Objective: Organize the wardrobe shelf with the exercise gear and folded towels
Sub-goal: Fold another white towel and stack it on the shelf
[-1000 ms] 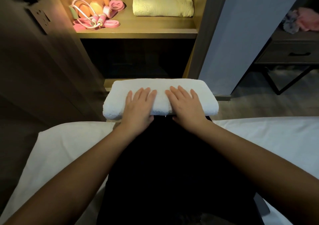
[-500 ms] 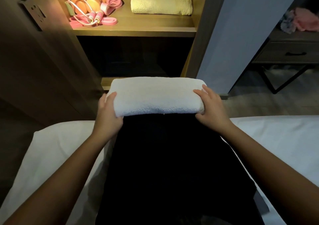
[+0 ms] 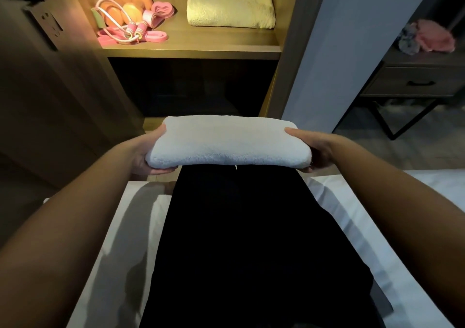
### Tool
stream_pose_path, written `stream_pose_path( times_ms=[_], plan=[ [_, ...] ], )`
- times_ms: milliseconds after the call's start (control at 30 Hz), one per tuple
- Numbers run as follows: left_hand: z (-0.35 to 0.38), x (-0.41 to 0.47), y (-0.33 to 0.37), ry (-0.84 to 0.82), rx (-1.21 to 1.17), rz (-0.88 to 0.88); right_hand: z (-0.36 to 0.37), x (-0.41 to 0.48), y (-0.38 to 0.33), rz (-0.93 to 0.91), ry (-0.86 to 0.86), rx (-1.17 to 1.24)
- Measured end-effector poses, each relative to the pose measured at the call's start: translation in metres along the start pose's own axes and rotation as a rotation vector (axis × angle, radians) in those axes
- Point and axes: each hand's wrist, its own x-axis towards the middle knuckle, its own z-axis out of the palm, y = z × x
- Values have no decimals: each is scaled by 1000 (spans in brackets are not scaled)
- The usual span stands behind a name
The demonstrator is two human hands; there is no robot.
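The white towel, folded into a thick pad, was held clear of the lap, below and in front of the lit shelf; nothing supported its middle, which bowed slightly upward. The left hand gripped the left end, thumb against the end and fingers curled beneath; the right hand gripped the right end likewise, thumb on top and fingers under.

On the shelf, a yellow towel lay at the back right corner; a skipping rope, pink bands and orange discs were heaped at the left end, well apart from it.

The step in hand appeared to be carrying the white towel up to the shelf. Recommended procedure:

1. Both ends should be kept level and squeezed evenly inward; uneven pressure would probably let the folds slip open.
2. The likeliest place was on top of the yellow towel, edges aligned; the bare strip along the front edge looked narrow.
3. The towel should pass right of the rope; a snagged loop could drag the gear off the front edge.
4. The fingers should slide out sideways only once the towel rested flat.
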Motion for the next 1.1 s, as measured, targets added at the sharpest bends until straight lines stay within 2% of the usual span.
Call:
stream_pose_path(
  times_ms=[167, 333, 500, 600, 767, 833, 867, 967, 1033, 1100],
  plan=[
    [1, -2, -8, 41, 37, 76, -1, 7, 0, -32, 32, 28],
    [-16, 1, 4, -65, 132, -2, 7, -1, -12, -38, 26, 64],
    [-8, 13, 19, 18, 271, -72, 16, 7, -26, -49, 116, -10],
    [-8, 27, 24, 83, 314, -97, 13, 15, -22, -10, 91, 19],
    [2, 23, 36, 73, 354, -100, 8, 28, -35, 17, 31, 5],
    [13, 20, 40, 115, 347, -107, 12, 35, -38, -56, 111, -76],
    [16, 25, 38, 192, 351, -65, 15, 36, -35, -133, 187, -129],
    [20, 32, 22, 453, 517, 213, 20, 27, -15, -434, 361, -220],
    [15, 36, 12, 442, 543, 209, 22, 18, -3, -601, 381, -179],
    [11, 35, 6, 333, 552, 89, 24, 8, 3, -738, 393, -155]
  ],
)
